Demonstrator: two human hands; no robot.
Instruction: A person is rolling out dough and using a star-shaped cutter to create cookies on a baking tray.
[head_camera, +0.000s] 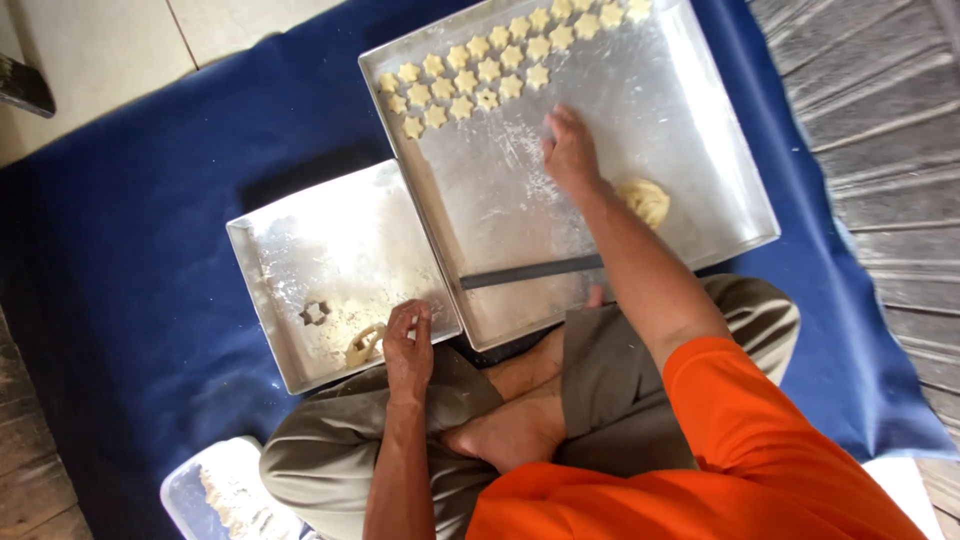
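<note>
I sit cross-legged behind two metal trays on a blue cloth. My right hand reaches onto the large tray, fingers bent near the nearest star-shaped dough pieces, which lie in rows at its far left corner. Whether it pinches a piece I cannot tell. A lump of dough lies just right of my wrist. My left hand rests on the near edge of the small floured tray, fingers curled beside a dough scrap. A star cutter sits on that tray.
A dark flat strip lies along the large tray's near side. The blue cloth covers the floor, with pale tiles beyond and wooden planks to the right. A clear plastic container with floury contents stands by my left knee.
</note>
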